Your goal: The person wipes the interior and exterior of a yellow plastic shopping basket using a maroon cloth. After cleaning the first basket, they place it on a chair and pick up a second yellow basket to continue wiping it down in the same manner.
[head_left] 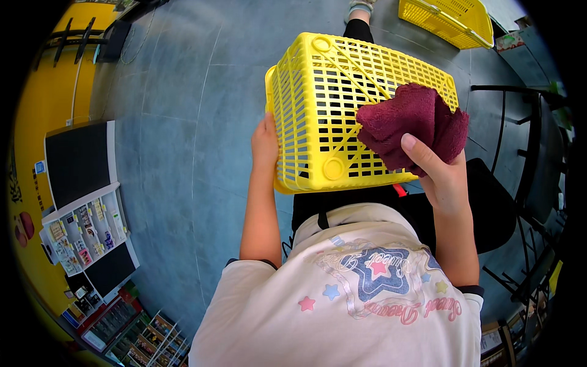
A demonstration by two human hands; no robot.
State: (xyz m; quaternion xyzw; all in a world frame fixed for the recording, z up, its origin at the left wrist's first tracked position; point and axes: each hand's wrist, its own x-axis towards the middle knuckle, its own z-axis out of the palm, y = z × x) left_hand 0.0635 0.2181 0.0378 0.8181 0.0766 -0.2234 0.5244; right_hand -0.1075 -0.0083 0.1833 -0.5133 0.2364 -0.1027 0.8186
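Note:
A yellow plastic shopping basket point(342, 147) rests over my lap, tipped so that its slatted underside faces up toward me. My left hand point(265, 142) grips the basket at its left side, by the rim; the fingertips are hidden behind the plastic. In my right hand point(437, 174) is a dark red cloth point(406, 125), bunched up, with my thumb pressed on top of it. The cloth lies against the right part of the basket's underside and covers some of the slats.
Another yellow basket point(449, 21) stands on the grey floor point(177, 122) at the far right. Black metal furniture frames point(520, 116) are close on my right. To the left, a white display shelf point(88, 229) with small packages stands along the yellow wall point(36, 122).

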